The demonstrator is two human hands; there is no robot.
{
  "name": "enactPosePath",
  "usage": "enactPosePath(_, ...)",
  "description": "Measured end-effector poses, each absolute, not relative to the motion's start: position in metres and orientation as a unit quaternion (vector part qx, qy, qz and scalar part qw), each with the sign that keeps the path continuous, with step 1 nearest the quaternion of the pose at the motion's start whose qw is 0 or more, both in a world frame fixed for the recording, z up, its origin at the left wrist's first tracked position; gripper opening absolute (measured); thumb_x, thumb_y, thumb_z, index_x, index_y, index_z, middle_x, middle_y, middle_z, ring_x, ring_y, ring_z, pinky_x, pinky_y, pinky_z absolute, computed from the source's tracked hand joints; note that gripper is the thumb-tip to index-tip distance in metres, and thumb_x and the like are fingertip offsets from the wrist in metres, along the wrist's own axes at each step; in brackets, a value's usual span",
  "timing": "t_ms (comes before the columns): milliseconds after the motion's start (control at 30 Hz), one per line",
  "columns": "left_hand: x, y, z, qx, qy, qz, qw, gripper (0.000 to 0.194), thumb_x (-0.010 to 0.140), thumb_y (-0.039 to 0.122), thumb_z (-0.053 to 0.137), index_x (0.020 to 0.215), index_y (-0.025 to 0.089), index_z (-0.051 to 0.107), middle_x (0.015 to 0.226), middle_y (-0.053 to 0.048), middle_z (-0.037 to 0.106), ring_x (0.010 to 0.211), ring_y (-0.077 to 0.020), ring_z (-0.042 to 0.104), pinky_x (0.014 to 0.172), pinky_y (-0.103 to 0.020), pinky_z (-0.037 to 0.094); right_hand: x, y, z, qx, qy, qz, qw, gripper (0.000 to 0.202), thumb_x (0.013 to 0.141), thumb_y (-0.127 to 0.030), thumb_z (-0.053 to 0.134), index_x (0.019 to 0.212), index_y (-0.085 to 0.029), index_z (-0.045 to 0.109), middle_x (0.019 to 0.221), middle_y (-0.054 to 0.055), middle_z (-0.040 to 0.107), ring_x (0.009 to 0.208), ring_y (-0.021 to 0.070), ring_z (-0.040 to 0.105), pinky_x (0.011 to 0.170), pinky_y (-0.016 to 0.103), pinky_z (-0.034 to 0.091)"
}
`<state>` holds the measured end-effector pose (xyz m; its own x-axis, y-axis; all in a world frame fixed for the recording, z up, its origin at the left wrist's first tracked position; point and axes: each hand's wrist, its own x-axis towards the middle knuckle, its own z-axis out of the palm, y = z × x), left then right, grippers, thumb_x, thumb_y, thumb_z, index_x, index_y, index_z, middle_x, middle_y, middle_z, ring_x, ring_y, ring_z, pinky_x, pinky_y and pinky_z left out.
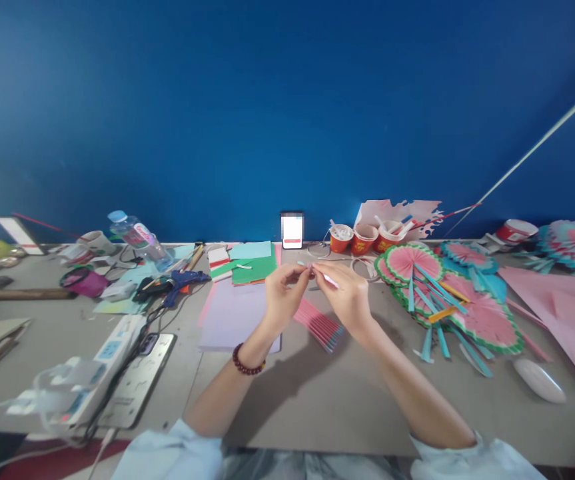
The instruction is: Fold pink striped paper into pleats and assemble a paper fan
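My left hand (287, 293) and my right hand (344, 290) meet fingertip to fingertip above the middle of the table. Both are closed in a pinch. A thin pale strip (332, 282) shows by the fingers of my right hand. What exactly is between the left fingertips is too small to make out. Just below the hands lies a pink pleated paper (317, 323) with blue ends, partly hidden by the right hand. Under my left wrist is a stack of lilac paper (242, 317), with green paper (254, 269) behind it.
Watermelon-patterned paper fans (487, 317) and a white computer mouse (540, 380) lie to the right. Red paper cups (364, 240) and a lit phone (292, 230) stand at the back. At left are a glue gun (180, 287), a power strip (110, 360), another phone (140, 380) and a bottle (140, 240).
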<state>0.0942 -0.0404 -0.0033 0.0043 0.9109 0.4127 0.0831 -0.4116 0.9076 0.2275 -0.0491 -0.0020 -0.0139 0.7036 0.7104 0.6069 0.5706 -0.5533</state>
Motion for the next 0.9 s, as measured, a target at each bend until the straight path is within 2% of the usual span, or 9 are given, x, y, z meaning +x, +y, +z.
enactPosePath(233,0.096,-0.043,-0.002,0.615,0.419,0.582,0.329,0.017,0.079,0.033,0.061,0.074,0.018,0.066,0.074,-0.003,0.066,0.068,-0.0138,0.061,0.063,-0.024,0.050,0.224,-0.051,-0.006,-0.468,-0.722,-0.003,0.509,0.024,0.087,-0.020,0.048,0.096,-0.024,0.070,0.094,0.007,0.072,0.088,0.0213,0.066,0.082,0.036,0.053)
enactPosePath(400,0.098,-0.042,-0.006,0.596,0.414,0.589,0.356,0.014,0.077,0.030,0.064,0.073,0.016,0.066,0.073,-0.003,0.067,0.067,-0.0134,0.061,0.063,-0.023,0.050,0.224,-0.050,-0.009,-0.464,-0.732,-0.063,0.494,0.023,0.087,-0.017,0.048,0.094,-0.022,0.068,0.091,0.008,0.072,0.086,0.0205,0.066,0.080,0.033,0.052)
enactPosePath(533,0.098,-0.040,-0.008,0.578,0.400,0.593,0.393,0.014,0.075,0.029,0.066,0.073,0.015,0.068,0.072,-0.003,0.068,0.066,-0.0132,0.062,0.063,-0.023,0.050,0.222,-0.048,-0.009,-0.457,-0.713,-0.096,0.523,0.018,0.085,-0.015,0.050,0.086,-0.020,0.067,0.083,0.006,0.073,0.078,0.0185,0.067,0.073,0.030,0.052)
enactPosePath(733,0.098,-0.038,-0.005,0.543,0.387,0.591,0.454,0.015,0.072,0.029,0.069,0.073,0.014,0.069,0.070,-0.004,0.068,0.065,-0.0140,0.064,0.065,-0.024,0.053,0.224,-0.048,0.000,-0.489,-0.662,0.005,0.568,0.015,0.082,-0.018,0.053,0.079,-0.020,0.068,0.076,0.003,0.072,0.067,0.0164,0.066,0.065,0.028,0.052)
enactPosePath(900,0.096,-0.037,-0.002,0.530,0.392,0.598,0.456,0.014,0.070,0.028,0.070,0.071,0.014,0.069,0.069,-0.004,0.068,0.065,-0.0144,0.065,0.065,-0.024,0.054,0.226,-0.048,0.000,-0.460,-0.674,0.064,0.574,0.014,0.082,-0.023,0.057,0.087,-0.022,0.070,0.088,0.004,0.073,0.080,0.0188,0.068,0.075,0.031,0.054)
